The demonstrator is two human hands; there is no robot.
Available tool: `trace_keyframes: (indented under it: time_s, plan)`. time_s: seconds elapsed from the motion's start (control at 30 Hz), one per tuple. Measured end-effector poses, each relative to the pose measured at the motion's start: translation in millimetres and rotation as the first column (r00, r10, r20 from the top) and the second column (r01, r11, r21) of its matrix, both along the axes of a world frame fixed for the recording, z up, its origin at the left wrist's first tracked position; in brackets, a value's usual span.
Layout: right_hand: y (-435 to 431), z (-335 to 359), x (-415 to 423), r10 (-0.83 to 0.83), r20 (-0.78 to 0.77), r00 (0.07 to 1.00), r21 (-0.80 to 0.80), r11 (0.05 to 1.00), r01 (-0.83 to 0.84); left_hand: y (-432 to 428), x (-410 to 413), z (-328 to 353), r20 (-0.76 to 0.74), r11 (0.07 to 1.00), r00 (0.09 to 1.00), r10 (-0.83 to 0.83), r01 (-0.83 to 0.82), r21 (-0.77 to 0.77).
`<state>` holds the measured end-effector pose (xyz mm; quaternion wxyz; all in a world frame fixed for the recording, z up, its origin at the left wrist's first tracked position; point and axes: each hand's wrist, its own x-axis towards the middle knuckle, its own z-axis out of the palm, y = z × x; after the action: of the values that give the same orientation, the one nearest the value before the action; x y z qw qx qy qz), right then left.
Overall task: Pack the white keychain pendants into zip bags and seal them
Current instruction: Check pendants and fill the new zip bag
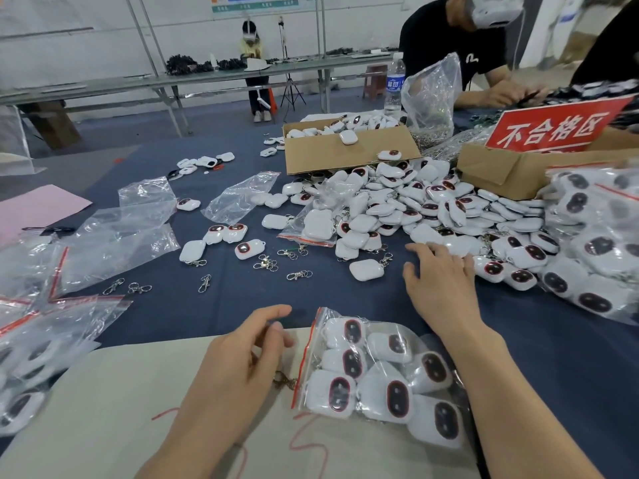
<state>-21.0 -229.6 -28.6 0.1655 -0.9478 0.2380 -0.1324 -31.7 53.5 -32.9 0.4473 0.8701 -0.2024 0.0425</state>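
A zip bag (380, 371) with a red seal strip lies in front of me on a beige sheet, holding several white pendants with dark oval faces. My left hand (242, 354) rests just left of the bag's seal edge, fingers loosely curled, holding nothing that I can see. My right hand (439, 281) reaches forward with fingers spread, its tips touching the near edge of a big heap of loose white pendants (432, 209). One pendant (366, 270) lies alone just left of that hand.
Empty zip bags (117, 243) lie at the left, filled bags at far left (20, 392) and far right (598, 243). Loose metal clasps (266, 264) dot the blue cloth. Cardboard boxes (345, 153), a red sign (553, 129) and a person working are across the table.
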Motion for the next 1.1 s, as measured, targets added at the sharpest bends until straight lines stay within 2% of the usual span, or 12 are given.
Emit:
trace_keyframes:
  time_s: [0.13,0.23,0.3,0.5,0.7,0.87,0.93,1.03,1.1]
  plan:
    - [-1.8,0.8,0.5,-0.054,0.112,0.992,-0.030,0.998,0.058,-0.2,5.6,-5.1,-0.005,0.994,0.995,0.096,-0.097,-0.041]
    - [-3.9,0.7,-0.7,-0.188,-0.002,0.982,-0.066,0.980,0.187,-2.4,10.5,-7.9,-0.021,0.987,0.990,0.139,-0.140,-0.076]
    - [-4.1,-1.0,-2.5,-0.199,-0.034,0.979,-0.068,0.978,0.197,-5.4,17.2,-8.3,-0.045,0.980,0.985,0.168,-0.172,-0.097]
    - [-2.9,-3.5,-1.5,-0.041,0.200,0.979,0.033,0.999,0.035,-19.8,40.4,-5.8,-0.072,0.970,0.976,0.205,-0.213,-0.117]
    - [1.7,-2.4,4.0,0.046,0.447,0.893,0.265,0.947,-0.182,-45.4,63.2,6.2,-0.076,0.967,0.989,0.123,-0.136,-0.213]
    - [4.7,2.4,10.1,0.009,0.534,0.845,0.515,0.790,-0.334,-61.7,70.5,7.4,-0.115,0.948,0.992,0.048,-0.082,-0.308]
    - [3.3,4.5,11.9,0.008,0.578,0.816,0.585,0.693,-0.422,-60.5,70.9,4.1,-0.116,0.951,0.993,0.034,-0.068,-0.301]
    - [0.6,8.8,15.7,-0.100,0.626,0.773,0.715,0.470,-0.518,-56.4,72.7,-1.5,-0.124,0.954,0.992,0.033,-0.069,-0.292]
    - [-2.8,11.4,18.6,-0.232,0.607,0.760,0.791,0.268,-0.550,-56.5,74.4,-2.6,-0.121,0.953,0.992,0.042,-0.076,-0.294]
